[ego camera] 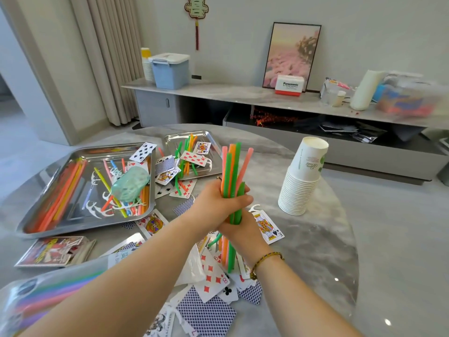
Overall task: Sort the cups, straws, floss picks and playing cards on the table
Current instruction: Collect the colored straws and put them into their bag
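Both hands grip one upright bundle of green, orange and pink straws (232, 166) over the middle of the table. My left hand (218, 200) wraps the bundle higher up, and my right hand (240, 231) holds it just below. Playing cards (211, 276) lie scattered face up and face down under and around my hands. A tall stack of white paper cups (303, 176) stands upside down to the right. White floss picks (97, 207) lie mixed with straws in the large steel tray (31, 215) on the left. One floss pick (255, 207) lies beside a king card.
A smaller steel tray (170, 142) behind holds straws and cards. A teal floss container (130, 183) lies in the large tray. A card box (53, 251) and a plastic bag of straws (36, 295) sit at the near left. A low cabinet (218, 93) runs along the wall.
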A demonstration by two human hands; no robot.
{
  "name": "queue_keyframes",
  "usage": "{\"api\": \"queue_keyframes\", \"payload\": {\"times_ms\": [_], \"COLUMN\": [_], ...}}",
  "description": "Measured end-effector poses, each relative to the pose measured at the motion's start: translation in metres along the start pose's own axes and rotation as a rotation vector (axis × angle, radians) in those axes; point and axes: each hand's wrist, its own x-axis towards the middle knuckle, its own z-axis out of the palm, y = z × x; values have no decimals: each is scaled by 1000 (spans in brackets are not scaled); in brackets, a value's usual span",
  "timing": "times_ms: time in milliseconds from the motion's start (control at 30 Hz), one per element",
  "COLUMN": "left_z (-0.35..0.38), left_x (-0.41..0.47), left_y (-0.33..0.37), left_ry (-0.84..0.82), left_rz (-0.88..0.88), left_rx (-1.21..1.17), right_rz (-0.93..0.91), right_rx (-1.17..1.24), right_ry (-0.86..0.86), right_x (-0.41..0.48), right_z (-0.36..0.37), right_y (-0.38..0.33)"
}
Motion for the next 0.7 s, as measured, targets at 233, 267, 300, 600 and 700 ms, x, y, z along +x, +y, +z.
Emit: {"api": "queue_keyframes", "payload": {"times_ms": [233,267,300,600,700], "left_z": [-6,-6,-5,-22,-52], "left_x": [7,7,7,-7,-20], "left_y": [10,12,13,-4,-23], "left_ry": [61,60,57,20,107], "left_rz": [108,120,126,57,-17], "left_rx": [-27,-38,-52,-44,206], "right_rz": [-57,-67,-75,-33,-17], "right_rx": [0,14,30,143,178], "right_ry": [13,30,46,44,82], "right_x": [3,4,4,7,8], "right_z": [3,4,5,-2,-5], "right_y": [6,6,6,8,5]}}
